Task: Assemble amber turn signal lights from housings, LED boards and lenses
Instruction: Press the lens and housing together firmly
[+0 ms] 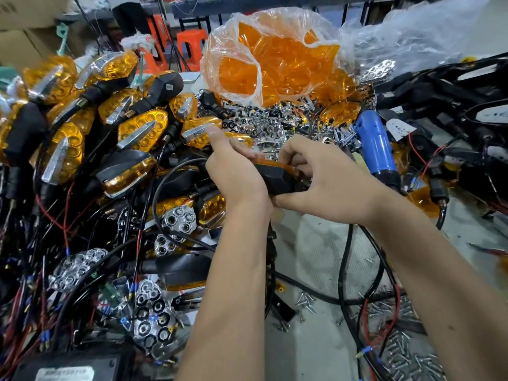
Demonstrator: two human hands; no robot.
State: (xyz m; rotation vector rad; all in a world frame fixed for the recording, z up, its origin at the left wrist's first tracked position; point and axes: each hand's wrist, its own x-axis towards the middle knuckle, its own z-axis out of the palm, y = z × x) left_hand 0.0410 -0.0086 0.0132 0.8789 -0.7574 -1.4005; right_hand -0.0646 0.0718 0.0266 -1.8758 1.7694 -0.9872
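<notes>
Both my hands hold one turn signal [277, 178] at the centre of the head view: a black housing with an amber lens along its top edge. My left hand [233, 171] grips its left end, thumb raised. My right hand [321, 180] grips the right end, fingers curled over the lens edge and thumb under the housing. A clear bag of loose amber lenses [272, 61] stands behind. Finished amber signals [137, 125] are heaped at the left. Chrome reflector pieces [264, 122] lie just beyond my hands.
A blue electric screwdriver [378, 147] lies right of my hands. Black housings with wires [453, 105] fill the far right. Honeycomb LED reflectors [151, 317] and tangled wires cover the near left. Loose screws [406, 350] are scattered on the grey table at the lower right.
</notes>
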